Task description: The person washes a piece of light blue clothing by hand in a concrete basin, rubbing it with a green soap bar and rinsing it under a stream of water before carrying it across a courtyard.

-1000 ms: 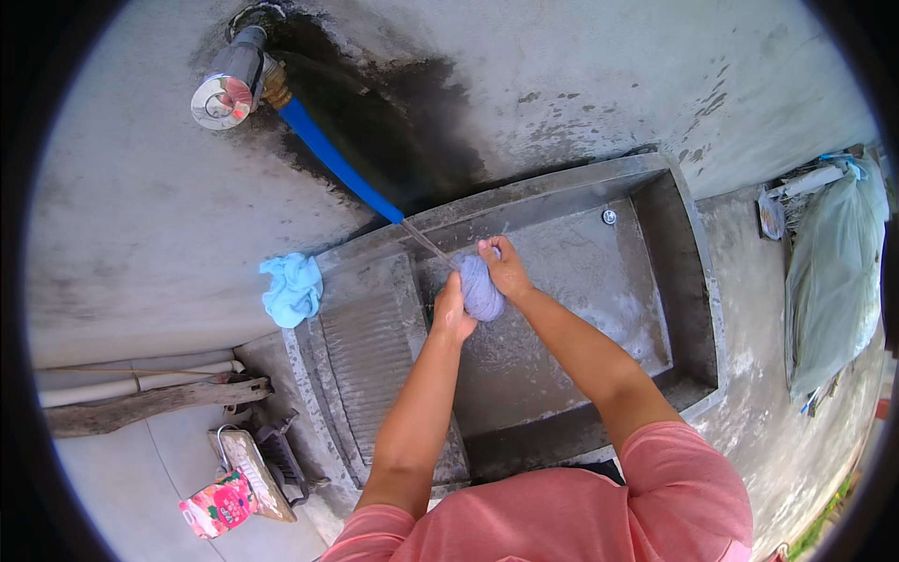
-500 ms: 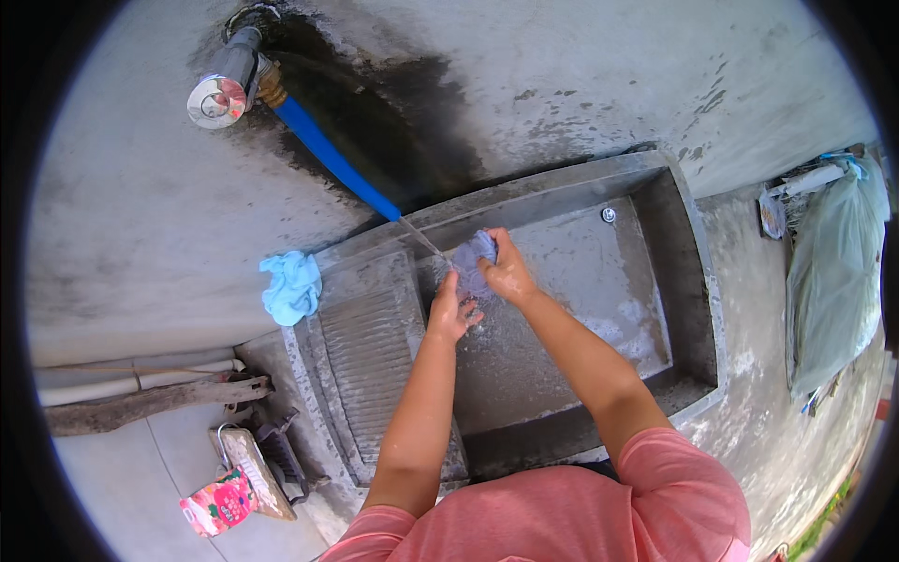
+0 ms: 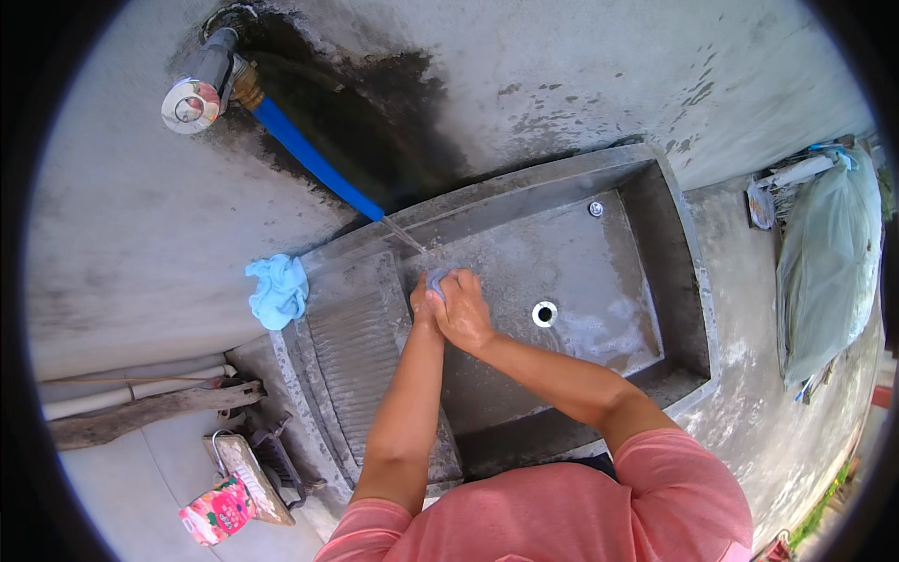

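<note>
Squeezing a purple cloth [image 3: 436, 279] between both hands in the head view, over the sink [image 3: 562, 244] near the ridged washboard [image 3: 351, 351]. Right hand [image 3: 464, 311] has its fingers curled tight round it; left hand [image 3: 424, 302] is pressed up against it, but its fingers are mostly hidden, so can't tell how they sit. Water's running from the blue hose [image 3: 314, 164] just above.

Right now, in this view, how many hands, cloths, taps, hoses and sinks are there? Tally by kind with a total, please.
Hands: 2 (left hand, right hand)
Cloths: 2 (lavender cloth, light blue cloth)
Taps: 1 (chrome tap)
Hoses: 1 (blue hose)
Sinks: 1 (grey sink)
Total: 7
</note>
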The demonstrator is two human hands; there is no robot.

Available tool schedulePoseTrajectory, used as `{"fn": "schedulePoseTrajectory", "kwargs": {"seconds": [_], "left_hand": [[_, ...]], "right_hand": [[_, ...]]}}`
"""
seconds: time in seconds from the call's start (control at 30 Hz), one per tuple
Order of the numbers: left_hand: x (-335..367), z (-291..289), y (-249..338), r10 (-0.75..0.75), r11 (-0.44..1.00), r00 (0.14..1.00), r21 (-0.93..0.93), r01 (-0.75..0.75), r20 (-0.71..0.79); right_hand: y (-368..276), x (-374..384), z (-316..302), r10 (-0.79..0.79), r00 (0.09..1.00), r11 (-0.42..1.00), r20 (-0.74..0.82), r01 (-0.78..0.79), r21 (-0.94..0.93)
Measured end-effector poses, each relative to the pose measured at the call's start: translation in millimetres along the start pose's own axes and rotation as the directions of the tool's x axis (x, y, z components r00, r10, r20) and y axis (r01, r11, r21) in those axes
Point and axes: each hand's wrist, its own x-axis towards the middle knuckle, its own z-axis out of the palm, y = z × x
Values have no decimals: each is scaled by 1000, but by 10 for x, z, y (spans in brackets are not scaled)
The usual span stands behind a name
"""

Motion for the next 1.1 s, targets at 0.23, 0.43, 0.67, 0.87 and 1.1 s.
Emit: {"fn": "schedulePoseTrajectory", "kwargs": {"seconds": [0.23, 0.43, 0.67, 0.87, 1.1], "left_hand": [[230, 1, -335, 365, 744, 828, 668, 16, -427], [295, -417, -404, 624, -201, 700, 795, 573, -347], [267, -412, -549, 357, -187, 850, 862, 472, -388], [245, -348, -277, 608, 700, 709, 661, -268, -356], [167, 248, 74, -1, 948, 959, -305, -90, -284]], "right_hand": [[674, 399, -238, -167, 982, 979, -92, 154, -130], [464, 226, -408, 98, 974, 991, 202, -115, 74], [858, 358, 26, 204, 895, 978, 397, -205, -42], [858, 632, 510, 293, 599, 923, 745, 27, -385], [967, 667, 730, 348, 563, 909, 750, -9, -416]]}}
